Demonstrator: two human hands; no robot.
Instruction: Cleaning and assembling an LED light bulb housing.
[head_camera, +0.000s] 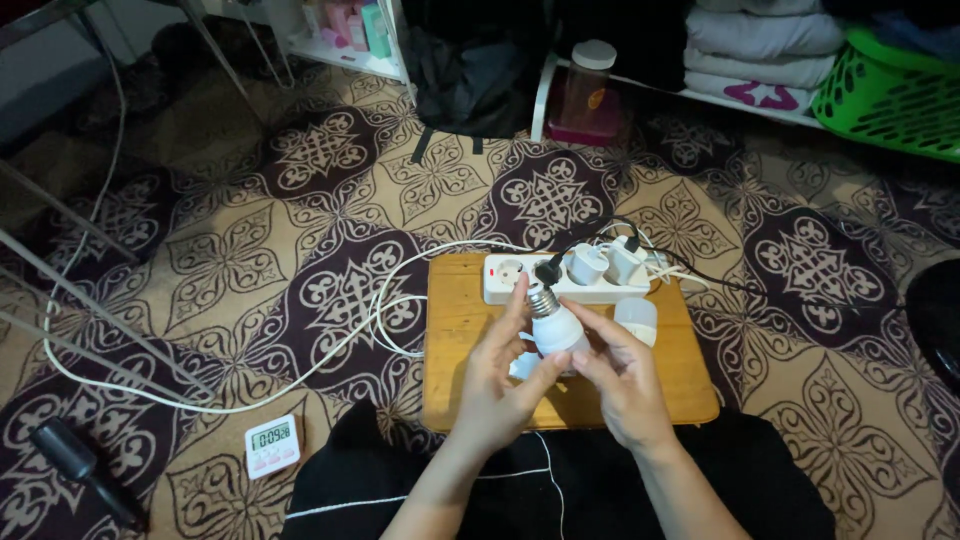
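Together, the left hand (497, 385) and right hand (622, 382) grasp a white light bulb (554, 325), screw base up for inspection, just in front of the power strip (560, 277) on the wooden board (455, 340).

A wooden board (460, 330) lies on a patterned carpet (250, 240). A white power strip (565, 280) rests along the board's far edge, with a black plug (548, 271) and white adapters (605, 264) inserted. A white cable (230, 400) loops across the carpet to the left. A small timer (272, 444) sits at lower left, near a black tool (75, 470). Far side: a jar (590, 85), folded towels (765, 45), a green basket (890, 95).
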